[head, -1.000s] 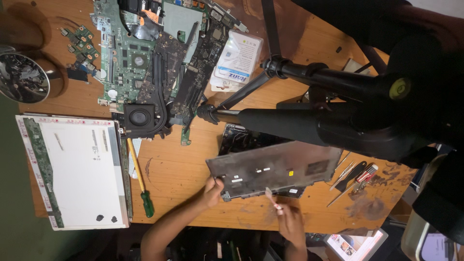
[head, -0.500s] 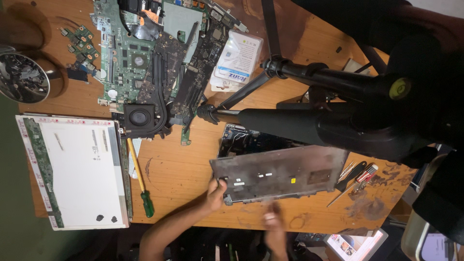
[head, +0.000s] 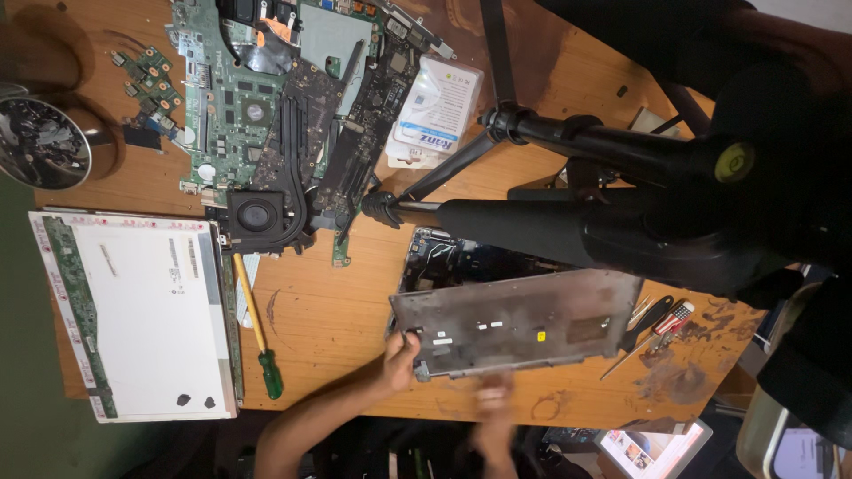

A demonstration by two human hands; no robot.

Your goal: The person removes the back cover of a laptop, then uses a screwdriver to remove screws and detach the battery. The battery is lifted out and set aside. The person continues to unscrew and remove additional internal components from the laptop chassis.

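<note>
**Head view: grey panel pinned at one corner, other hand unreadable**

Head camera looks down on a wooden table (head: 337, 319). Left hand (head: 399, 359) is curled closed on the near-left corner of the grey metal panel (head: 519, 321), thumb on top. Panel lies flat near the table's front edge, partly over a dark chassis (head: 444, 257) behind it.

Right hand (head: 493, 417) is a motion smear just below the panel's front edge. Can't tell if it's open, closed or holding anything.

Risks, my read:
- Panel is gripped at one corner only. Any twist or lift could swing the far end into the small red-handled tools (head: 661, 321) beside its right end.
- It sits close to the table edge, so a slip toward the person could drop it.
- Right hand moving fast near sheet-metal edges could snag.

Surroundings:
- Black tripod (head: 568, 226) hangs over the table right behind the panel, blocks reach and view there.
- Green-handled screwdriver (head: 257, 333) lies left, near the gripping hand.
- White display panel (head: 142, 310) far left, motherboard with fan (head: 257, 133) well behind, metal bowl (head: 40, 142) at the far-left corner.
</note>
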